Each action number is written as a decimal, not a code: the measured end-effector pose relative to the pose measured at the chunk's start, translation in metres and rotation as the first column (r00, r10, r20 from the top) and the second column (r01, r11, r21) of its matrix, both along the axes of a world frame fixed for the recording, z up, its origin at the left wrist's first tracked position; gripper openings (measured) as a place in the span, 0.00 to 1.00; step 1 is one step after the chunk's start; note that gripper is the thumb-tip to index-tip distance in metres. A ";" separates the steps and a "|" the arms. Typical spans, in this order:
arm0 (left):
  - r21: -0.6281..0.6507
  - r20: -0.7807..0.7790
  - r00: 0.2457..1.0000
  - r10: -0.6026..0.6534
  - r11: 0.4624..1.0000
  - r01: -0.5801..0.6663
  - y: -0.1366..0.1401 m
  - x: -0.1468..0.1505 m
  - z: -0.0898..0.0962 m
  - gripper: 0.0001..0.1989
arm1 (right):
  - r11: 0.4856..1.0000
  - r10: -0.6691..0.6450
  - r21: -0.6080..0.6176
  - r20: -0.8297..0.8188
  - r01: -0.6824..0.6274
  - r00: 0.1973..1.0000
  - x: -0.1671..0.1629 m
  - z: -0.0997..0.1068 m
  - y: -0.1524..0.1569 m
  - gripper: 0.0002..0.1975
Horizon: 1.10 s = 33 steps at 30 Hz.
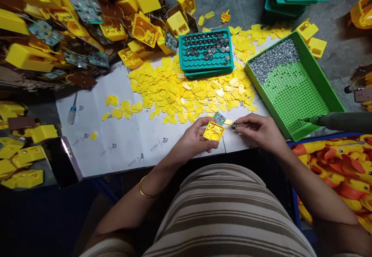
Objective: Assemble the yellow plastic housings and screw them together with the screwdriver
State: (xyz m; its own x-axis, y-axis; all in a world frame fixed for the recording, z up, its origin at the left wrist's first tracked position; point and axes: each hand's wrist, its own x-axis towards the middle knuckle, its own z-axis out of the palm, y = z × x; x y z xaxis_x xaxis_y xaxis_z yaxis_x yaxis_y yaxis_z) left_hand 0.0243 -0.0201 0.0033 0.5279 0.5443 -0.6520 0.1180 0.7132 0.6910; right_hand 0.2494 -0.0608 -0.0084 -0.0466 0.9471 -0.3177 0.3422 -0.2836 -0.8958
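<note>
Yellow, open-topped plastic casing point(213, 132) is gripped by the curled left hand point(193, 139). At the casing's three o'clock, the right hand point(258, 130) pinches a small, round, shiny dark piece point(234, 125).

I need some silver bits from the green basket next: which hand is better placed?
Right, I'd judge. The right hand is nearer the green basket; the left hand is farther off, holding a yellow housing. The right hand holds a small dark round piece, though, so it would likely need freeing first.

Tray point(192, 61) left, crate point(305, 94) right — small parts point(274, 59) inside.
</note>
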 end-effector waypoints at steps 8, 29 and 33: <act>0.000 0.116 0.985 0.126 0.992 -0.127 -0.006 0.010 -0.003 0.30 | 0.997 -0.034 0.070 -0.111 0.042 0.993 -0.032 0.020 -0.007 0.07; 0.154 -0.043 0.999 0.011 0.988 -0.004 -0.009 0.016 0.006 0.28 | 0.954 0.160 0.197 0.302 -0.226 0.940 -0.038 0.018 -0.009 0.03; 0.076 0.040 0.999 0.013 0.997 -0.016 -0.006 0.013 0.001 0.28 | 0.933 0.206 0.214 0.343 -0.290 0.917 -0.037 0.021 -0.016 0.05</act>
